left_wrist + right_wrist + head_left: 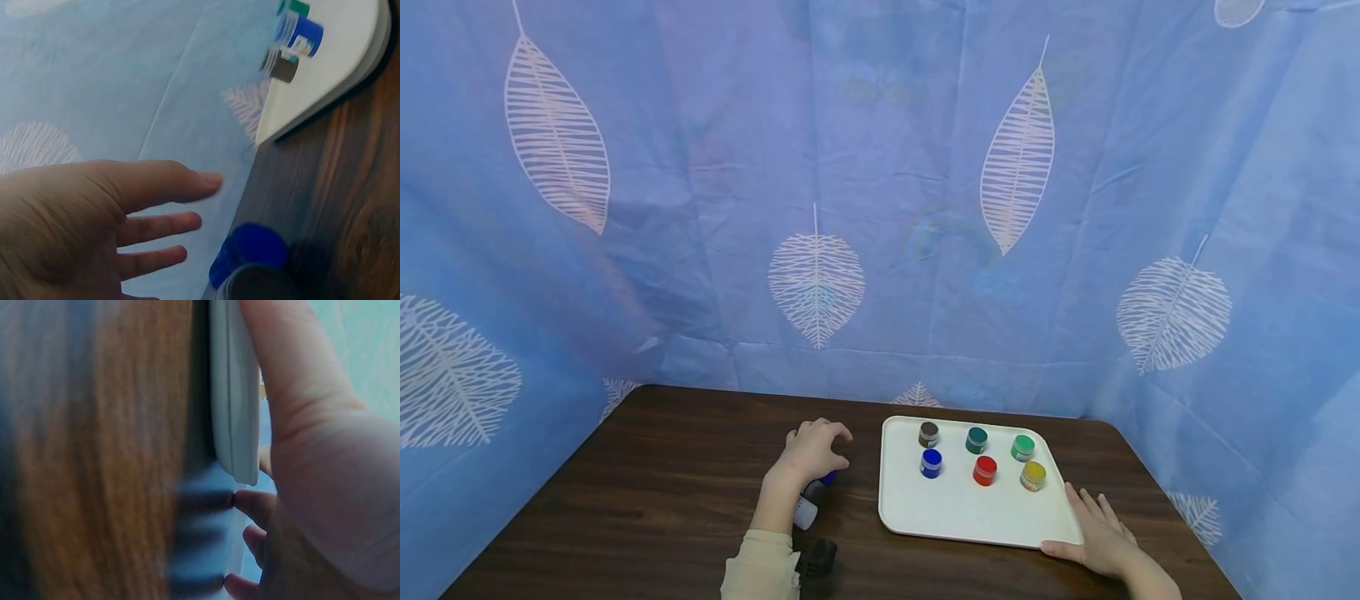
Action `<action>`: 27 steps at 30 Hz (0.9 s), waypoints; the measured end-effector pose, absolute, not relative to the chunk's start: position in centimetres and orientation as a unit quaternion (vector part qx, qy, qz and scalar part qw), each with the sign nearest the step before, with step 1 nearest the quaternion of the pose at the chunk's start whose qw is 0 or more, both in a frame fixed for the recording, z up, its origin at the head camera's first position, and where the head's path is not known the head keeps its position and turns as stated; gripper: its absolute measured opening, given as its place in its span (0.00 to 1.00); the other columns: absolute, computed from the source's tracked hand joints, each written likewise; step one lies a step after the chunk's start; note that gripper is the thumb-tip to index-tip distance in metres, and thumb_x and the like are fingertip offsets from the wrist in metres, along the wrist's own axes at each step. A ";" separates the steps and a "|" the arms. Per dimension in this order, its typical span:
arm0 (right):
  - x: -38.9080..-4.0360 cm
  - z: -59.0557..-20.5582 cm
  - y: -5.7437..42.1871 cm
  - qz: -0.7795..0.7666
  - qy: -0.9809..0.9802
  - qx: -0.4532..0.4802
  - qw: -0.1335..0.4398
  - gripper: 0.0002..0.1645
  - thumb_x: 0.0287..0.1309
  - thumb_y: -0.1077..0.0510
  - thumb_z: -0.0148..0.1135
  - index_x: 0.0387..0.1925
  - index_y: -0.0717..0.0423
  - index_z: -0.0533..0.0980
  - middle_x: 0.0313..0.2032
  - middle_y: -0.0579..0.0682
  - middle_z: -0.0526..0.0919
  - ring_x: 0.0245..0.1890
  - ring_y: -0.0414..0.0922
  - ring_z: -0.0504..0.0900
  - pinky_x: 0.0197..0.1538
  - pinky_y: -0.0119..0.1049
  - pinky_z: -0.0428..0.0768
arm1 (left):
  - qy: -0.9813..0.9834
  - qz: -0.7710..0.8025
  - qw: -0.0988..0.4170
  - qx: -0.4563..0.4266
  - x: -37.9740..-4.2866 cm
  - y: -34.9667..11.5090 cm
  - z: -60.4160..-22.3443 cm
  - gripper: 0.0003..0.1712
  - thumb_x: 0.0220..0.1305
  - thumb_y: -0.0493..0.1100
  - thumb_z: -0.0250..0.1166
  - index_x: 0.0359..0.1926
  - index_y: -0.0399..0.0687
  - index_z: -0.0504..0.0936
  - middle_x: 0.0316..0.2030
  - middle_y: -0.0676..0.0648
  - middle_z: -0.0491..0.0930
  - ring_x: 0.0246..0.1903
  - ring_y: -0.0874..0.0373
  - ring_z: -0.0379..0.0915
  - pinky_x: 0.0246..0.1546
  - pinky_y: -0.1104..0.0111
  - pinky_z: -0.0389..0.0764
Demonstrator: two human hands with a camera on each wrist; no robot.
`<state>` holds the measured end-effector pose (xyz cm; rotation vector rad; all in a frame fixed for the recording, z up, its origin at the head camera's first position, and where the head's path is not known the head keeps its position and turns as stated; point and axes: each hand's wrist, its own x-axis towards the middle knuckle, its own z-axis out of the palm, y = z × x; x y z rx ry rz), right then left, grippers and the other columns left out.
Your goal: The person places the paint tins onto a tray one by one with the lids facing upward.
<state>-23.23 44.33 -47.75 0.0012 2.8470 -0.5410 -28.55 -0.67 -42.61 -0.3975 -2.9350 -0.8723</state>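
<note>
My left hand (808, 454) hovers left of the tray with thumb and fingers apart, holding nothing. Below it a blue-topped jar (828, 478) is partly hidden; the left wrist view shows this blue jar (250, 250) beside a dark round lid (261, 284). A pale, whitish container (806, 513) sits by the left wrist. My right hand (1101, 537) touches the near right corner of the white tray (970, 517), its fingers spread and thumb along the rim. On the tray are small paint jars: dark brown (928, 434), dark green (977, 440), light green (1022, 448), blue (931, 463), red (985, 471), yellow (1033, 477).
The dark wooden table (647, 500) carries everything. A black object (820, 557) is beside the left sleeve. Behind the table hangs a blue curtain (880, 167) with white leaf prints, and it also lines both sides.
</note>
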 end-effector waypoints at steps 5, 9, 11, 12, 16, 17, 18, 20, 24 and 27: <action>-23.3 -47.5 44.2 -0.187 0.974 0.004 0.125 0.69 0.54 0.28 0.60 0.73 0.70 0.39 0.70 0.79 0.40 0.67 0.80 0.36 0.57 0.82 0.46 | -0.952 -0.285 -0.005 -0.115 -28.5 -1.8 -42.5 0.21 0.55 0.37 0.70 0.51 0.52 0.82 0.56 0.42 0.77 0.60 0.36 0.65 0.62 0.33 0.55; -23.2 -47.5 44.3 -0.186 0.975 0.003 0.125 0.69 0.54 0.27 0.60 0.73 0.70 0.40 0.69 0.80 0.41 0.67 0.81 0.37 0.57 0.82 0.46 | -0.953 -0.281 -0.023 -0.111 -28.7 -2.3 -42.7 0.22 0.55 0.35 0.69 0.52 0.52 0.82 0.55 0.41 0.76 0.57 0.37 0.67 0.60 0.34 0.58; -23.2 -47.6 44.3 -0.185 0.975 0.001 0.123 0.69 0.54 0.28 0.60 0.73 0.71 0.40 0.69 0.80 0.41 0.67 0.81 0.37 0.57 0.82 0.46 | -0.954 -0.279 -0.028 -0.105 -28.7 -2.4 -42.8 0.22 0.55 0.34 0.68 0.52 0.52 0.82 0.55 0.41 0.76 0.56 0.37 0.67 0.59 0.35 0.58; -23.2 -47.6 44.2 -0.184 0.975 0.001 0.123 0.69 0.54 0.28 0.60 0.73 0.71 0.40 0.69 0.80 0.41 0.67 0.81 0.37 0.57 0.82 0.46 | -0.955 -0.278 -0.029 -0.102 -28.7 -2.4 -42.9 0.22 0.55 0.34 0.68 0.51 0.52 0.82 0.55 0.41 0.76 0.56 0.37 0.67 0.59 0.35 0.58; -23.2 -47.6 44.3 -0.182 0.976 -0.001 0.122 0.68 0.54 0.28 0.60 0.73 0.71 0.40 0.69 0.80 0.41 0.67 0.81 0.37 0.57 0.82 0.47 | -0.956 -0.276 -0.032 -0.099 -28.7 -2.2 -43.2 0.21 0.54 0.33 0.67 0.50 0.53 0.82 0.55 0.41 0.76 0.56 0.38 0.67 0.59 0.34 0.57; -23.2 -47.7 44.3 -0.183 0.975 -0.001 0.122 0.68 0.55 0.28 0.60 0.73 0.71 0.40 0.69 0.80 0.41 0.67 0.81 0.37 0.57 0.82 0.47 | -0.956 -0.273 -0.032 -0.101 -28.7 -2.1 -43.2 0.21 0.54 0.32 0.67 0.50 0.53 0.82 0.55 0.41 0.76 0.56 0.38 0.67 0.60 0.33 0.57; -23.2 -47.7 44.3 -0.183 0.975 0.000 0.123 0.68 0.55 0.28 0.60 0.73 0.71 0.40 0.69 0.80 0.41 0.67 0.81 0.36 0.57 0.82 0.46 | -0.957 -0.270 -0.033 -0.102 -28.7 -2.0 -43.3 0.21 0.54 0.32 0.67 0.50 0.52 0.82 0.55 0.41 0.76 0.56 0.37 0.68 0.60 0.32 0.56; -23.2 -47.7 44.4 -0.184 0.975 0.000 0.124 0.68 0.55 0.28 0.59 0.73 0.71 0.40 0.69 0.80 0.41 0.66 0.81 0.36 0.57 0.82 0.46 | -0.960 -0.260 -0.033 -0.099 -28.8 -1.8 -43.5 0.21 0.54 0.32 0.68 0.49 0.52 0.83 0.55 0.40 0.77 0.55 0.37 0.68 0.60 0.31 0.56; -23.3 -47.6 44.3 -0.182 0.976 0.001 0.122 0.68 0.55 0.28 0.60 0.73 0.71 0.40 0.69 0.80 0.41 0.66 0.81 0.37 0.56 0.83 0.47 | -0.971 -0.225 -0.028 -0.077 -29.0 -1.4 -44.0 0.19 0.54 0.36 0.70 0.49 0.50 0.83 0.52 0.40 0.78 0.53 0.38 0.69 0.58 0.34 0.60; -23.2 -47.6 44.2 -0.182 0.976 0.000 0.121 0.68 0.54 0.28 0.60 0.73 0.71 0.40 0.69 0.80 0.41 0.67 0.81 0.37 0.56 0.83 0.47 | -0.977 -0.204 -0.013 -0.062 -29.1 -1.3 -44.5 0.19 0.53 0.39 0.73 0.48 0.49 0.84 0.49 0.41 0.79 0.51 0.40 0.71 0.55 0.36 0.63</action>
